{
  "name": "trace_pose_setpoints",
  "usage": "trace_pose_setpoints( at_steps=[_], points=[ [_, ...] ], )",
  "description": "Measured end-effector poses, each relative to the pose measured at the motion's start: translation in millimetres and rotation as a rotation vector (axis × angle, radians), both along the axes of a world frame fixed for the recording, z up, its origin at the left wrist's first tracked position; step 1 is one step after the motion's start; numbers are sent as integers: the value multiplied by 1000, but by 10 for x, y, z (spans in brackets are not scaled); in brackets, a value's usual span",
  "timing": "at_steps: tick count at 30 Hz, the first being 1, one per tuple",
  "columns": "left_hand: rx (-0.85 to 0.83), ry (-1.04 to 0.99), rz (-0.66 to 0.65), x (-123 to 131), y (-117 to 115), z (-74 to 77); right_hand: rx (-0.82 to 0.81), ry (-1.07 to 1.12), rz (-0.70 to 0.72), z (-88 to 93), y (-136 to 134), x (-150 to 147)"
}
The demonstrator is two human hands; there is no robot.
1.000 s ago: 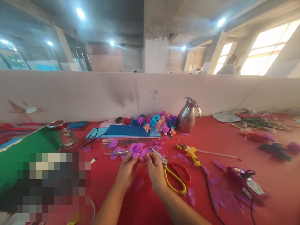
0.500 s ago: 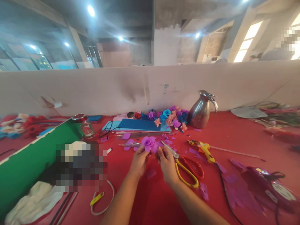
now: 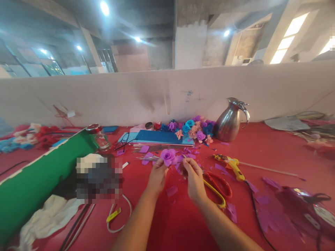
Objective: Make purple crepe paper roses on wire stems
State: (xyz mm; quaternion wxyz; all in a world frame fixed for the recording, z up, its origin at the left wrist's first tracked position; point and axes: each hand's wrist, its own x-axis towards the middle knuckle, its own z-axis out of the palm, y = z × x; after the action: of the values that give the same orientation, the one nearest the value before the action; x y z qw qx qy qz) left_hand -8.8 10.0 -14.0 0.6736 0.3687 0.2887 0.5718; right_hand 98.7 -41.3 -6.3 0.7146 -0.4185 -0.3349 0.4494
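Observation:
A purple paper flower [image 3: 168,157] is pinched at its base by the fingertips of my left hand [image 3: 157,177]. Just to the right, my right hand [image 3: 195,176] has its thumb and fingers pressed together, slightly apart from the flower; what they hold, if anything, cannot be made out. Partly behind the right hand lie scissors [image 3: 223,205] with one yellow and one red handle. Purple paper scraps [image 3: 172,190] are scattered around both hands. Further right rests a yellow glue gun [image 3: 237,170].
Behind the hands are blue sheets [image 3: 159,136], glasses [image 3: 126,141] and a heap of paper flowers [image 3: 192,129]. A metal jug [image 3: 227,122] stands at the back. A green board [image 3: 52,176] and a glass jar [image 3: 102,141] are left. A purple device [image 3: 300,205] sits front right.
My right hand has drawn away from the flower to the right, leaving a wider gap. The left hand keeps its hold. The view has shifted slightly left.

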Motion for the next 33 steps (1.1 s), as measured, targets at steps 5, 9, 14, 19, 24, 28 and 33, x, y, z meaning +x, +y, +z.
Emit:
trace_pose_setpoints(
  at_steps=[5,9,14,19,24,28,33],
  points=[
    [-58,-72,100,-60,74,-35,-27,105,-264,25,67,96],
    [-57,-42,64,-34,70,-62,-29,66,-244,-38,133,153],
    [-38,-24,44,-3,53,-43,-120,-48,-186,-133,182,157],
    [-43,-29,44,-27,67,-47,-123,-22,-214,-101,158,223],
    [-72,-81,74,-56,107,-76,-101,-149,-351,-19,214,412],
    [-80,-153,96,-82,135,-48,-51,-592,-277,83,459,523],
    [-91,-205,137,-155,169,-17,-145,-1321,-30,116,814,351]
  ],
)
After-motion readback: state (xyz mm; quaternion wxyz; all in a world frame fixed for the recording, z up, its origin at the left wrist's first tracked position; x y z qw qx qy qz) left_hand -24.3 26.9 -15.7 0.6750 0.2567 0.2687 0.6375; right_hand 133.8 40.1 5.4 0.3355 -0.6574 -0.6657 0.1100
